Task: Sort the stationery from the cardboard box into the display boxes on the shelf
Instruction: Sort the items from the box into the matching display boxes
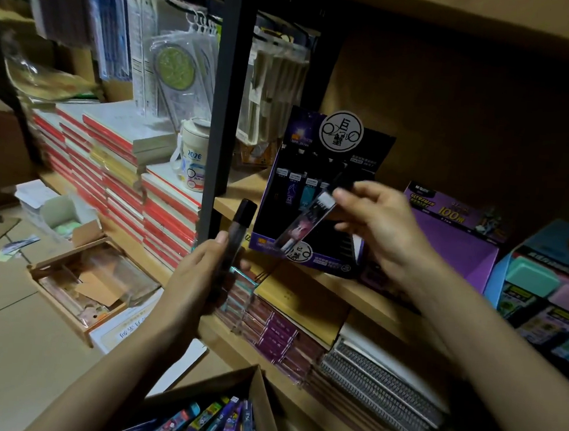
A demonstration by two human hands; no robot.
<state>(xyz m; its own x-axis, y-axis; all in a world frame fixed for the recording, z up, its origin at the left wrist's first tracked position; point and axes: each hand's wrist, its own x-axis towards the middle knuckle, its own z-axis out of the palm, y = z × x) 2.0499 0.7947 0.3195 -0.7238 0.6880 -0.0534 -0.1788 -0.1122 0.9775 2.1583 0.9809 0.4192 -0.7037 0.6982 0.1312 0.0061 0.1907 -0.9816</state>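
Note:
My left hand (202, 273) grips a dark tube-shaped case with a black cap (239, 227), held upright in front of the shelf edge. My right hand (375, 220) pinches a second slim case with a pink and white print (306, 222), tilted with its black cap toward my fingers, just in front of the dark purple display box (279, 180) on the shelf. That box holds several upright cases. The cardboard box (260, 395) at the bottom centre is open and holds several colourful cases (210, 422).
A purple display box (453, 237) and a blue display box with erasers (544, 300) stand to the right on the same shelf. A black post (227, 107) divides the shelves. Red-edged notebooks (114, 173) are stacked at left; spiral notebooks (381, 392) lie below. A wooden tray (88, 284) sits on the floor.

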